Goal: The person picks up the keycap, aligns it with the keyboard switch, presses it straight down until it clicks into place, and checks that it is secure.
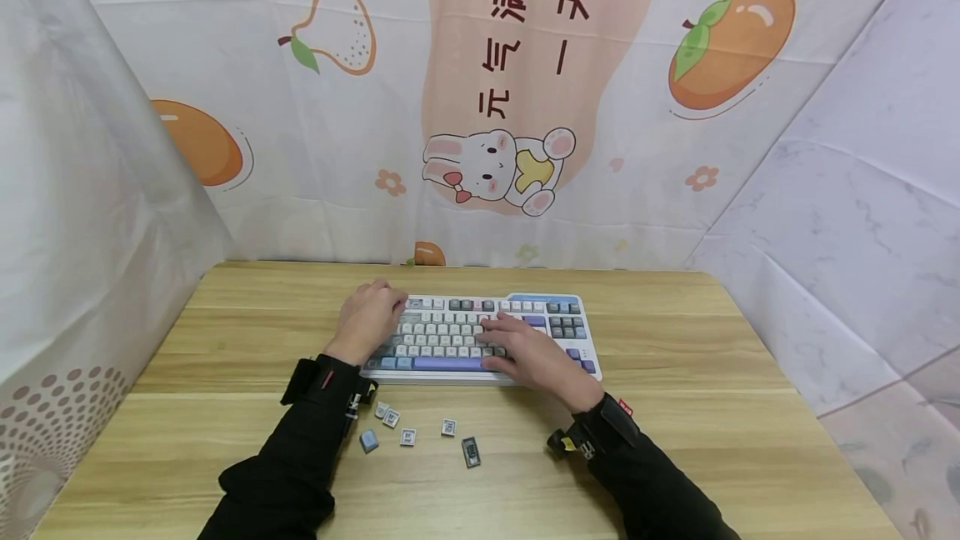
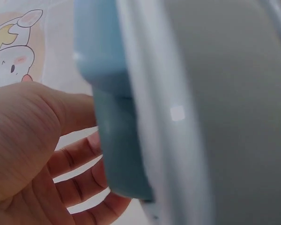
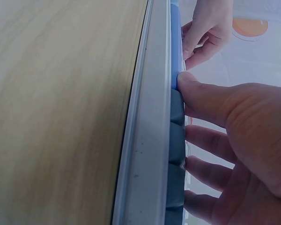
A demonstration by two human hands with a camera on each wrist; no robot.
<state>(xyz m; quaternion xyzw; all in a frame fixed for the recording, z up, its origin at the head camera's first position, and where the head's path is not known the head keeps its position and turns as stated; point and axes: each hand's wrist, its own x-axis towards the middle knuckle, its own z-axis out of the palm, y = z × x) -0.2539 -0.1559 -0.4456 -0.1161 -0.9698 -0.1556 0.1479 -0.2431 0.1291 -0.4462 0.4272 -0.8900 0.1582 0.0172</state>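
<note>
A keyboard (image 1: 442, 341) with white, grey, blue and purple keys lies on the table. At its upper left corner is my left hand (image 1: 370, 315), fingers loosely bent over the keys; their tips are hidden. Blue and grey-green keys (image 2: 124, 145) partly cover that thumb and those fingertips in the left wrist view. My right hand (image 1: 528, 352) rests over the right part of the main keys with its fingers spread. In the right wrist view its thumb touches the long purple spacebar (image 3: 176, 47), and the other fingers reach over the dark keys (image 3: 176, 143) beside it.
In front of the keyboard lie several loose keycaps: a blue one (image 1: 368, 441), white ones, such as this keycap (image 1: 448, 427), and a longer dark one (image 1: 471, 452). The wooden table (image 1: 675, 407) meets a printed white curtain (image 1: 360, 123) at the back.
</note>
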